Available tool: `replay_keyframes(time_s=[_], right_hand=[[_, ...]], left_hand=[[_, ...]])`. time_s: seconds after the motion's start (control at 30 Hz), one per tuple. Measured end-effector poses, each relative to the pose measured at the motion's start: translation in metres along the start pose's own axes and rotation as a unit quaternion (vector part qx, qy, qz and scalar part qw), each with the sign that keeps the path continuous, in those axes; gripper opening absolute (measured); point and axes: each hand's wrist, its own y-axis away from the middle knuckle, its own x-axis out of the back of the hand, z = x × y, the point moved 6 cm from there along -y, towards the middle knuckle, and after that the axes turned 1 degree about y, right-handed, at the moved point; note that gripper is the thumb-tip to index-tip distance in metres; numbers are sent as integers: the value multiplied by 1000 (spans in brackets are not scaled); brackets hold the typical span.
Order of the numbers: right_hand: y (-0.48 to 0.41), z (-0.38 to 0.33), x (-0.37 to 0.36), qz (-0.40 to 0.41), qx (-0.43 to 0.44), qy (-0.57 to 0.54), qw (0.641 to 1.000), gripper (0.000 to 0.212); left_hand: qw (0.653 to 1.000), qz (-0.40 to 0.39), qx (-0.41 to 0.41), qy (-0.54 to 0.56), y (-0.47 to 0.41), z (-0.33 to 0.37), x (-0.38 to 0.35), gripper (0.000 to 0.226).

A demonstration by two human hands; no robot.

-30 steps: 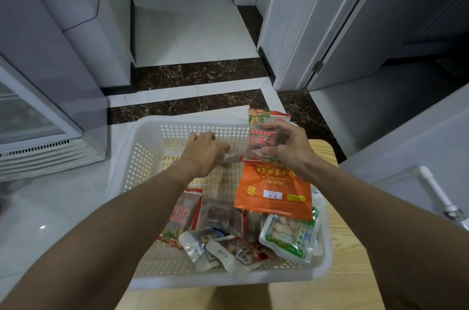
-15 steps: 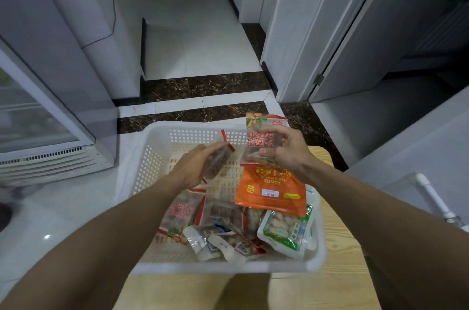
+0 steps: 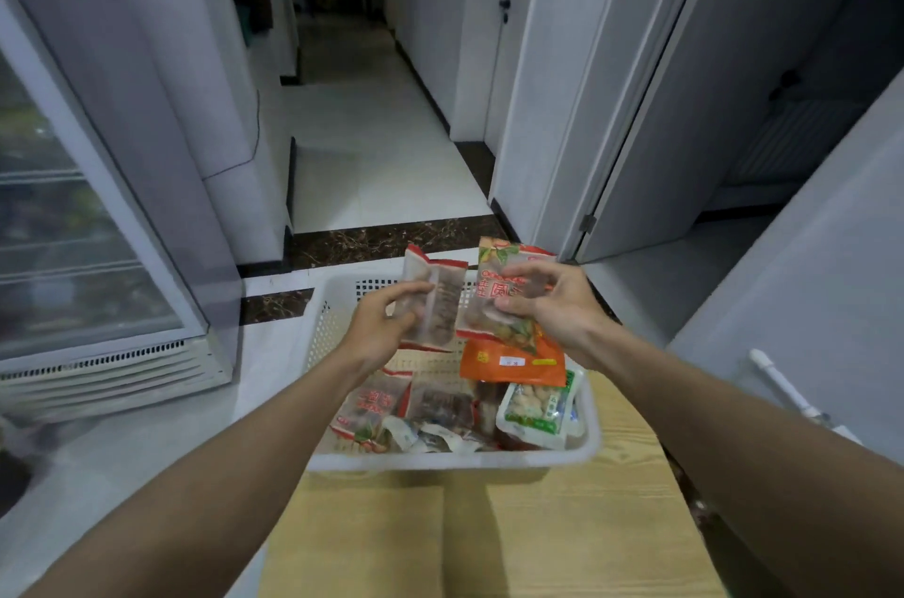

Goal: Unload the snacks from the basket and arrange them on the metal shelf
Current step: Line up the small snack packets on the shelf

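Observation:
A white perforated basket [image 3: 320, 338] stands on a light wooden table [image 3: 562, 529]. My left hand [image 3: 379, 328] grips a clear red-edged snack packet [image 3: 433, 304] upright above the basket. My right hand [image 3: 553, 304] pinches a red and green snack bag [image 3: 508, 289] beside it, also lifted above the basket. Inside the basket lie an orange pouch [image 3: 508, 360], a green-labelled tray of pale snacks [image 3: 535, 406] and several smaller packets [image 3: 372, 406]. No metal shelf is in view.
A glass-door cooler [image 3: 73, 255] stands at the left on the pale tiled floor. A corridor [image 3: 362, 108] runs ahead between white walls, with an open door [image 3: 685, 108] at the right. A white pipe fitting [image 3: 782, 382] pokes out at the right edge.
Both hands have risen out of the basket, each with a packet. The left packet now stands upright next to the right one. The view has tilted up toward the corridor.

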Motion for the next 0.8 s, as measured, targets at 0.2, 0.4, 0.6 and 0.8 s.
replay_keyframes(time_s=[0.2,0.4,0.6,0.8], right_hand=[[101,-12,0,71,34,28,997,35],[235,-3,-9,207,59,14,977,33],[373,-6,4,287,37,19,957,34],[510,-10,56,423,45,50,904,28]], left_hand=[[998,-34,-44,34,74,49,-5,35],[986,-109,-101,80,177,84,-31,30],[966,-182,-170,66,264,128,-71,32],[936,-270,-211,83,355,189,-137,29]])
